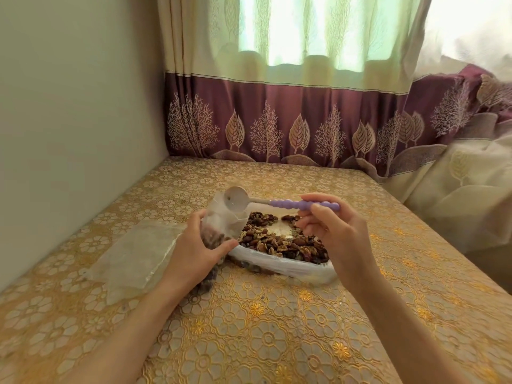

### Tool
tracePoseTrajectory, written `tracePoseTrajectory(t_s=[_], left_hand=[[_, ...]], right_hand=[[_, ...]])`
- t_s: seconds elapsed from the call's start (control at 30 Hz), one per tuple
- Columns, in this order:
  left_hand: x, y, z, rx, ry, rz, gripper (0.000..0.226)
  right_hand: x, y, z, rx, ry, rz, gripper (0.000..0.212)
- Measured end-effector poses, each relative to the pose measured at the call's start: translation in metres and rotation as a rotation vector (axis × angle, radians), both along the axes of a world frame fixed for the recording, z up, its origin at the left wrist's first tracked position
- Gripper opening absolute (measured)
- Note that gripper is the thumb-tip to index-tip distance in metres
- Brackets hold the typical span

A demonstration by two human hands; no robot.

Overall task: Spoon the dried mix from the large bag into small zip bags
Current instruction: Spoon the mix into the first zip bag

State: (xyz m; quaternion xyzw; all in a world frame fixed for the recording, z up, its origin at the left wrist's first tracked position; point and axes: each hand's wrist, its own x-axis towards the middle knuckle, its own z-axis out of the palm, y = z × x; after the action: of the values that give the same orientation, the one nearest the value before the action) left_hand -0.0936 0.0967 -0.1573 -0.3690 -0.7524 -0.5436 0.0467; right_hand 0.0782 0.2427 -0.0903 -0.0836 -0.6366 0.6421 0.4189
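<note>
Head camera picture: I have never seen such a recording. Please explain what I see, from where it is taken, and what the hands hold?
No machine here: a person wears a camera on the head, looking forward and down. The left hand holds a small bag open, partly filled. The right hand holds a spoon with a purple handle, its bowl tipped at the bag's mouth. On the table lies the large bag, open, with the dried mix. More empty bags lie at the left.

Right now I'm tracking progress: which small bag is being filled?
The small bag upright in the left hand, under the spoon; the empty bags lie flat.
</note>
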Motion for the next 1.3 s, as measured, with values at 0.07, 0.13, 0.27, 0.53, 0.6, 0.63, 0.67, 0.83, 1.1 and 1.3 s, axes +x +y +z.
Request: tracePoseTrajectory(t_s=[0.07,0.13,0.27,0.53,0.6,0.63,0.67,0.83,1.1,1.3], left_hand=[[0.001,0.000,0.000,-0.013,0.008,-0.001,0.069],[0.001,0.001,0.001,-0.025,0.015,-0.007,0.070],[0.002,0.000,0.001,-0.055,0.009,-0.024,0.079],[-0.010,-0.004,0.005,-0.157,-0.028,-0.159,0.095],[-0.014,-0.005,0.005,-0.178,-0.052,-0.185,0.096],[-0.014,-0.005,0.005,-0.188,-0.047,-0.191,0.095],[-0.014,-0.004,0.006,-0.199,-0.029,-0.192,0.093],[-0.017,-0.005,0.016,-0.188,0.078,-0.134,0.095],[-0.020,-0.010,0.011,-0.084,0.113,-0.014,0.075],[-0.022,-0.010,0.008,-0.064,0.066,-0.034,0.062]], right_hand=[[0.004,0.008,-0.004,-0.074,0.022,-0.080,0.015],[0.008,0.016,-0.009,-0.094,0.022,-0.185,0.012],[0.011,0.032,-0.020,0.020,-0.113,-0.332,0.019],[-0.013,0.049,-0.026,0.192,-0.274,-0.517,0.029],[-0.020,0.051,-0.026,0.206,-0.293,-0.557,0.033],[-0.023,0.052,-0.025,0.199,-0.310,-0.554,0.034],[-0.026,0.052,-0.025,0.179,-0.330,-0.534,0.035],[-0.039,0.057,-0.022,0.054,-0.370,-0.351,0.029],[-0.041,0.056,-0.023,-0.116,-0.318,-0.233,0.032],[-0.041,0.060,-0.020,-0.241,-0.259,-0.249,0.031]])
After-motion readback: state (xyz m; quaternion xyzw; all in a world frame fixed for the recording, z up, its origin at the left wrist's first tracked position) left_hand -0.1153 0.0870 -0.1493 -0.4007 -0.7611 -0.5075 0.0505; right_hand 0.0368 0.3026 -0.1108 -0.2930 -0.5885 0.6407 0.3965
